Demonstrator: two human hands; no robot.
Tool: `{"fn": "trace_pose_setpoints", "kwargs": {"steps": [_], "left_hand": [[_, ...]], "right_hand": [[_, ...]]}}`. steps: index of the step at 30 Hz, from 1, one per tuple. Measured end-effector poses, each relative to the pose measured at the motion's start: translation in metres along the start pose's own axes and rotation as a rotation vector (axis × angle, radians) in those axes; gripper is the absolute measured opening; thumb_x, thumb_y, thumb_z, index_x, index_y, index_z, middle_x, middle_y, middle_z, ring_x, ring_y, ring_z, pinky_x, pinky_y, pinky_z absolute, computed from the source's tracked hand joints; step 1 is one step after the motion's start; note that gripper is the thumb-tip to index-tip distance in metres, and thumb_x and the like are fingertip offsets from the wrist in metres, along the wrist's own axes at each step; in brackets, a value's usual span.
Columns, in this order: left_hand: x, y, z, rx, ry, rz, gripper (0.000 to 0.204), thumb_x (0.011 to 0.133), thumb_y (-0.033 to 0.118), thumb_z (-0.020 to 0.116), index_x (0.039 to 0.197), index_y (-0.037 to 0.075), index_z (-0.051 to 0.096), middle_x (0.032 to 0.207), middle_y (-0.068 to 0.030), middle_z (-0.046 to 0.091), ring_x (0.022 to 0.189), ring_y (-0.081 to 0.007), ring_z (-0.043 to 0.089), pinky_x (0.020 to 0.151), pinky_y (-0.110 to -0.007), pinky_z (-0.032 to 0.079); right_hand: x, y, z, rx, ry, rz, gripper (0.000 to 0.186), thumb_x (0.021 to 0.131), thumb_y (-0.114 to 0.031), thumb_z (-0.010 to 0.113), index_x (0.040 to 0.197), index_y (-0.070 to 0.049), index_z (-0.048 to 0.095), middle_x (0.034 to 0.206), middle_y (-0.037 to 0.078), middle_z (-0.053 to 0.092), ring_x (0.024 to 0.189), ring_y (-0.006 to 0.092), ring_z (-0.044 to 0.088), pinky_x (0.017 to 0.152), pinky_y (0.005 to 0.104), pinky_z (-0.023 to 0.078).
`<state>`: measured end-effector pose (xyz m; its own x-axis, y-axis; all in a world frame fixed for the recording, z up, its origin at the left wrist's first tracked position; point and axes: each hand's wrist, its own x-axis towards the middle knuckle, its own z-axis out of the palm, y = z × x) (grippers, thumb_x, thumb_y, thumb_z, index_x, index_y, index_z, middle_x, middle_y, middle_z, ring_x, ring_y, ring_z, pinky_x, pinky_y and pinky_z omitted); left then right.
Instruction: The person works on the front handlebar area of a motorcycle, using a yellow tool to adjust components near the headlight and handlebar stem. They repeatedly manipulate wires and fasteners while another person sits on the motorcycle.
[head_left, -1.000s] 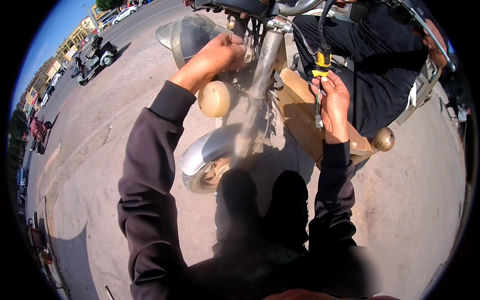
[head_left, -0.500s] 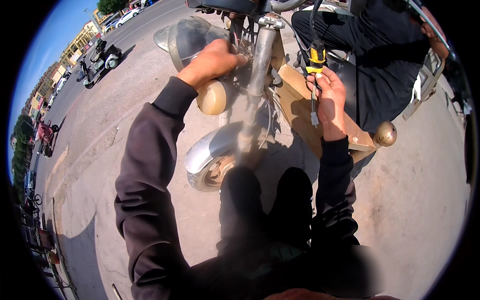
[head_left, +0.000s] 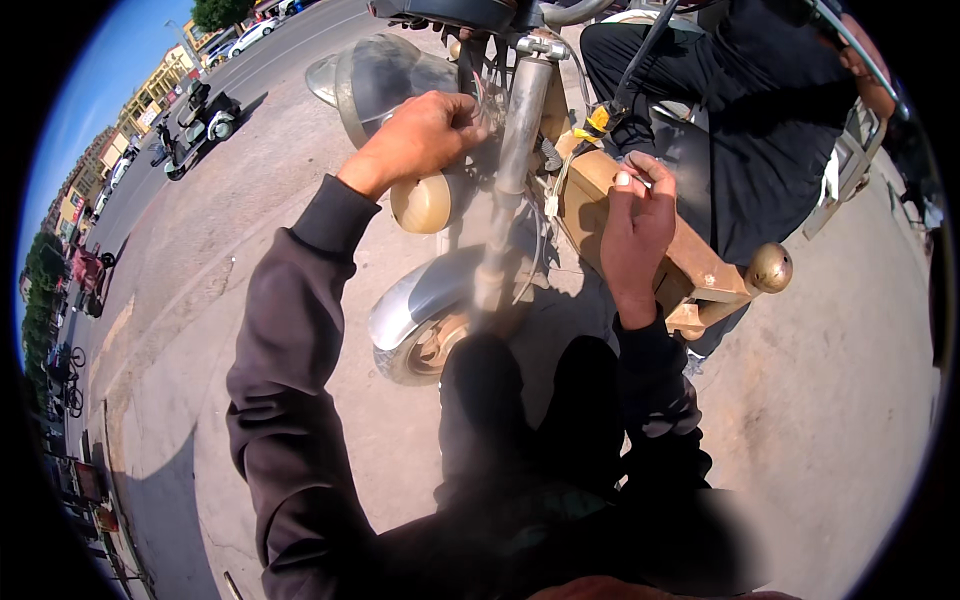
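Observation:
My left hand (head_left: 425,140) is among wires (head_left: 482,90) left of the steel fork tube (head_left: 522,130), fingers curled; what they grip is hidden. My right hand (head_left: 638,220) has thumb and fingers closed near their tips; I cannot make out what, if anything, is between them. Above it a yellow-wrapped connector (head_left: 597,120) hangs on a black cable, a white plug (head_left: 551,203) dangling below on thin wires. A dark headlamp housing (head_left: 385,80) and a cream round lamp (head_left: 418,207) flank my left hand. Below are the silver fender and front wheel (head_left: 420,335).
A tan metal frame (head_left: 700,262) with a brass-coloured knob (head_left: 770,268) runs to the right. A person's dark-trousered leg (head_left: 750,120) and hand (head_left: 860,60) are at upper right. A parked scooter (head_left: 195,135), other vehicles and a road lie to the left.
My right hand has moved down and left, letting go of the yellow connector, which now hangs tilted further left. My left hand has moved slightly down, staying among the wires.

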<state>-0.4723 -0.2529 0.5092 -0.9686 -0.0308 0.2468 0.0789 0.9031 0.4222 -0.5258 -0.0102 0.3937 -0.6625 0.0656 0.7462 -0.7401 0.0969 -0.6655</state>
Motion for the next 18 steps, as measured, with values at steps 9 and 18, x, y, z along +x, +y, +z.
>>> {"fn": "trace_pose_setpoints", "kwargs": {"steps": [9, 18], "left_hand": [[0.005, -0.009, -0.002, -0.181, -0.183, 0.119, 0.017, 0.099, 0.009, 0.055, 0.11, 0.0, 0.065, 0.093, -0.0033, 0.067, 0.084, -0.009, 0.057, 0.081, -0.028, 0.048], [0.019, -0.003, -0.01, 0.114, 0.055, 0.019, 0.024, 0.092, 0.01, 0.052, 0.1, -0.006, 0.067, 0.077, -0.0158, 0.069, 0.07, -0.0203, 0.068, 0.067, -0.034, 0.054]], "right_hand": [[0.043, -0.038, 0.093, -0.07, -0.43, 0.158, 0.037, 0.093, -0.022, 0.061, 0.122, 0.002, 0.061, 0.106, 0.021, 0.071, 0.093, 0.0293, 0.072, 0.081, 0.0384, 0.054], [0.021, -0.027, 0.104, 0.129, -0.353, 0.361, 0.026, 0.09, -0.02, 0.064, 0.109, -0.003, 0.068, 0.093, 0.014, 0.074, 0.085, 0.0293, 0.071, 0.075, 0.0367, 0.054]]}}
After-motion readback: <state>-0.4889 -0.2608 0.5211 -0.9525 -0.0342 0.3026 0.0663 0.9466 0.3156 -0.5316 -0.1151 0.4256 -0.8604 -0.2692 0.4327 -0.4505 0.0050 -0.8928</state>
